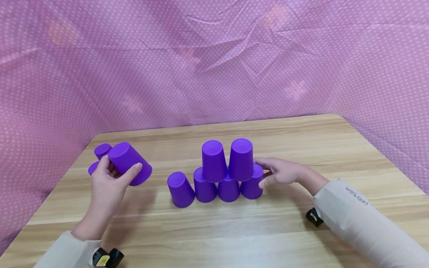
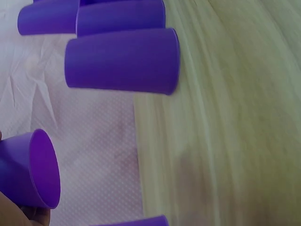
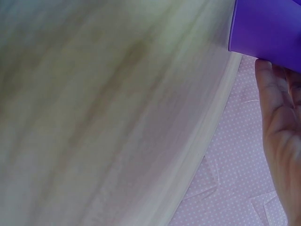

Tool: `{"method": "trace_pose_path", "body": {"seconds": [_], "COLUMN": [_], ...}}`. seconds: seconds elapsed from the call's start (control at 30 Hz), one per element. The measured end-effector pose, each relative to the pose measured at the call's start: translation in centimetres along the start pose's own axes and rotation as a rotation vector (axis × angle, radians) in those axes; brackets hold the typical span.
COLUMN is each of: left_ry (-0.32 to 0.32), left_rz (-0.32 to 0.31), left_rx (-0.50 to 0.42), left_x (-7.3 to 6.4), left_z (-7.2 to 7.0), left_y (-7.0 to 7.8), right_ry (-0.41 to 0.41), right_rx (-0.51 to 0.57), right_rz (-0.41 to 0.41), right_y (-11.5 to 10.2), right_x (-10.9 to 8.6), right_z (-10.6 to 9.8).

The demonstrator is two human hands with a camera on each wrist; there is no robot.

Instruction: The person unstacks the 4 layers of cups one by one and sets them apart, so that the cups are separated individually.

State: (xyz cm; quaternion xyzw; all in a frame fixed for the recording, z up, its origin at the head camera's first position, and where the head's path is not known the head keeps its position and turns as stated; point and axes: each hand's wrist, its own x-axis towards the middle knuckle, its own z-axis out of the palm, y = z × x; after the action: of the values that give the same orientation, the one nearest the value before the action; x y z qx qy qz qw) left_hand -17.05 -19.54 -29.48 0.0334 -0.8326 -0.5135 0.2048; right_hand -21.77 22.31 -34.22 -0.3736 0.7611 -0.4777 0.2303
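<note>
My left hand grips a purple cup between thumb and fingers, raised over the left side of the table. This cup is tilted, its mouth facing down to the right; the left wrist view shows its open rim. At the right end of a row of upside-down purple cups, my right hand touches the end cup with fairly straight fingers, thumb at its near side. Two upside-down cups, a left one and a right one, stand on top of the row. The row's leftmost cup carries nothing.
Behind my left hand, two more purple cups show, an upper one and a lower one, partly hidden. Everything stands on a wood-grain table. A pink dotted cloth hangs around its back and sides.
</note>
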Motion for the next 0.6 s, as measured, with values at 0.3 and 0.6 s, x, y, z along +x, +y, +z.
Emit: {"method": "trace_pose_path", "body": {"seconds": [0.3, 0.6], "left_ry": [0.096, 0.128], "left_rz": [-0.111, -0.177], "left_rx": [-0.065, -0.105], "left_x": [0.6, 1.1], "left_z": [-1.3, -2.3], "left_y": [-2.1, -3.9], "right_ry": [-0.005, 0.001], "right_rx": [0.001, 0.001], "right_rz": [-0.011, -0.005], "right_y": [0.1, 0.1], "right_x": [0.0, -0.1], "right_z": [0.0, 0.0]}}
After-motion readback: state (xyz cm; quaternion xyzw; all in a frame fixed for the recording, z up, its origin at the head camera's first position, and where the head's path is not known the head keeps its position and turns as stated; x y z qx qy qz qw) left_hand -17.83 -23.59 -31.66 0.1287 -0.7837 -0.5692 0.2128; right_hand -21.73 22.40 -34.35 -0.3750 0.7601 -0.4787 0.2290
